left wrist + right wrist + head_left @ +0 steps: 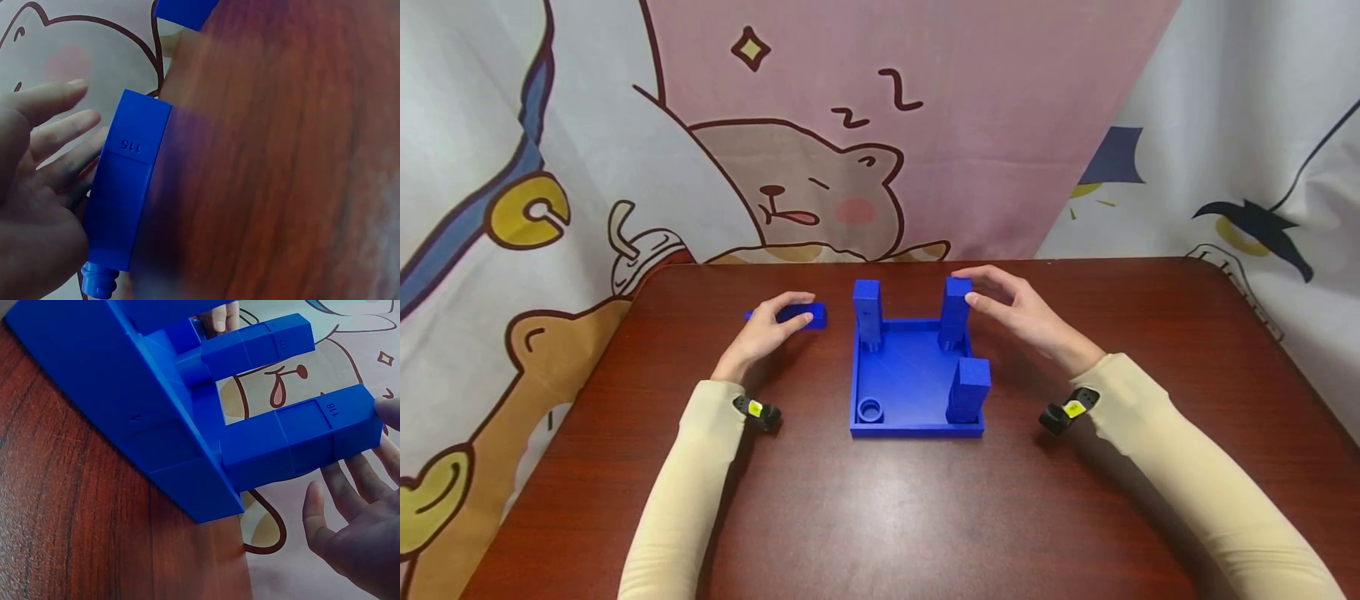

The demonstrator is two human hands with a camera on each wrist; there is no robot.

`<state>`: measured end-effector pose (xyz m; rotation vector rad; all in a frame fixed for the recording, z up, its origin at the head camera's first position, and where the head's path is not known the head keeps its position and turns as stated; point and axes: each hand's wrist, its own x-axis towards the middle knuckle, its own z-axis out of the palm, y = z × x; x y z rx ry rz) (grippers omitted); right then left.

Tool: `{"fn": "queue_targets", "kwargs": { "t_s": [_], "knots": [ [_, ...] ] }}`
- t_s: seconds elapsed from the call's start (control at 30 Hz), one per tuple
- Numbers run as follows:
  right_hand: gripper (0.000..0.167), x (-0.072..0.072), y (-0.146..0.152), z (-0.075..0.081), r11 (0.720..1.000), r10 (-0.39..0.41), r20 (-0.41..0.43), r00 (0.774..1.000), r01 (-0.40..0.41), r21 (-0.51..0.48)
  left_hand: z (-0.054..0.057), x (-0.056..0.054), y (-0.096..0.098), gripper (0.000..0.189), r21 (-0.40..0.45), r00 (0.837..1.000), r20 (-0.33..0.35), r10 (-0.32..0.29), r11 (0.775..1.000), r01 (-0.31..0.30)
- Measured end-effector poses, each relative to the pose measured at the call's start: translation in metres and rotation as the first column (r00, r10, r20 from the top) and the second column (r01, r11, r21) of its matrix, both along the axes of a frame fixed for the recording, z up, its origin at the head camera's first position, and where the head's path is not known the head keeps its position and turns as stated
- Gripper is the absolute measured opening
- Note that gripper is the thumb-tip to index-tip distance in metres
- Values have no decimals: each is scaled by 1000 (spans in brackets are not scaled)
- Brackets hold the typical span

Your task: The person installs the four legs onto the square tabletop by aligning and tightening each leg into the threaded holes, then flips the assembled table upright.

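A blue square tray [917, 430] holds three upright blue legs: back left leg [868, 308], back right leg [956, 308] and front right leg [970, 387]. An empty round socket [870, 409] shows in its front left corner. My left hand [767, 327] is over a loose blue leg [125, 181] lying on the table, fingers loosely spread beside it and the thumb standing off in the left wrist view. My right hand [1026, 312] is at the top of the back right leg, a fingertip touching its end in the right wrist view while other fingers stay loose.
The brown wooden table [917, 517] carries the tray near its middle. A cartoon-printed curtain [970, 125] hangs right behind the table's back edge. Black wrist cameras on straps sit at both sleeves.
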<state>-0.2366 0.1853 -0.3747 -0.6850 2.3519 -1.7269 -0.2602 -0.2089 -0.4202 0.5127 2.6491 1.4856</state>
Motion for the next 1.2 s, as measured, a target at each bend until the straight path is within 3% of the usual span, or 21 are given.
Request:
{"fn": "queue_targets", "kwargs": {
  "t_s": [0.23,0.53,0.63,0.87,1.03,1.2],
  "knots": [
    [41,0,0,0,1000,-4,6,1000,4,-5,-5,-4,6,40,-172,994,-92,-59,984,43],
    [41,0,0,0,1000,6,9,1000,-6,-19,-7,-5,10,34,-188,988,-153,-34,982,5],
    [41,1,0,-1,1000,8,10,1000,-8,-16,-7,-5,9,32,-159,987,-160,-36,987,10],
    [41,1,2,-1,1000,1,9,1000,-1,-3,-1,-2,4,32,-57,995,-98,-16,998,11],
    [41,0,2,-2,1000,8,2,1000,-8,-8,6,3,3,32,-11,994,-105,-12,1000,11],
    [40,-1,2,-2,1000,14,2,1000,-14,-11,17,9,5,34,87,999,-44,7,996,-3]
  ]
}}
